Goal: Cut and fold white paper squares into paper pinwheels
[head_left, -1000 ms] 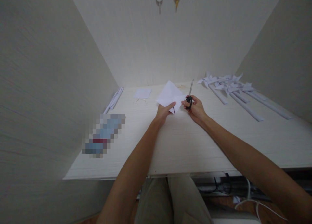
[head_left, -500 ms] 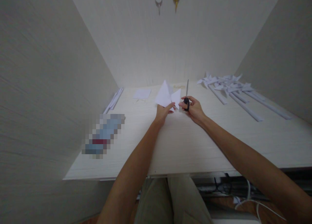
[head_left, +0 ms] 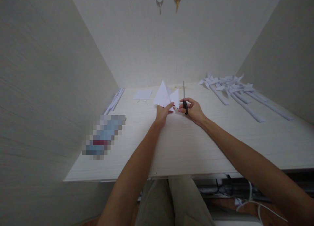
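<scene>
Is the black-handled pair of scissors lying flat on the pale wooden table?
No, the right hand holds the black-handled scissors upright, blades pointing up beside the white folded paper.

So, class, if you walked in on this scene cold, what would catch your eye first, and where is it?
First, the two hands meeting at the middle of the table: the left hand holds up a folded white paper, the right hand grips black-handled scissors pointing away, just right of it. Next, the heap of paper pinwheels on long rolled sticks at the far right.
</scene>
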Demonstrator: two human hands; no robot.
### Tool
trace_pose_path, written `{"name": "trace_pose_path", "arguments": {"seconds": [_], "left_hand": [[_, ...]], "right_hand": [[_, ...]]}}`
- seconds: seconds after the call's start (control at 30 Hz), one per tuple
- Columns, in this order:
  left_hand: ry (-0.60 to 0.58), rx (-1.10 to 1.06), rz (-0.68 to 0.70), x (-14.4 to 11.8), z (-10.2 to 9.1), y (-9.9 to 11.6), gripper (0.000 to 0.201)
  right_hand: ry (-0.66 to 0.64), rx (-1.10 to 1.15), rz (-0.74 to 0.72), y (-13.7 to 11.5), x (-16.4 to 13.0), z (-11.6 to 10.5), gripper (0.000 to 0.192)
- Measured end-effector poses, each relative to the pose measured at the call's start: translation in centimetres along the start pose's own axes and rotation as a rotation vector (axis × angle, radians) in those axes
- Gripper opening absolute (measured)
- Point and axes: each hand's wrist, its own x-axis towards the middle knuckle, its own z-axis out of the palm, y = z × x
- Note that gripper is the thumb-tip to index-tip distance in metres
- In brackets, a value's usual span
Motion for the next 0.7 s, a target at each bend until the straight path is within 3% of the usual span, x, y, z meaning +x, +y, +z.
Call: {"name": "trace_pose_path", "arguments": {"seconds": [0.7], "left_hand": [[-0.095, 0.063, 0.043, -0.17, 0.11, 0.0, 0.017]], "right_hand": [[0.032, 0.012, -0.024, 0.18, 0.14, 0.02, 0.043]]}}
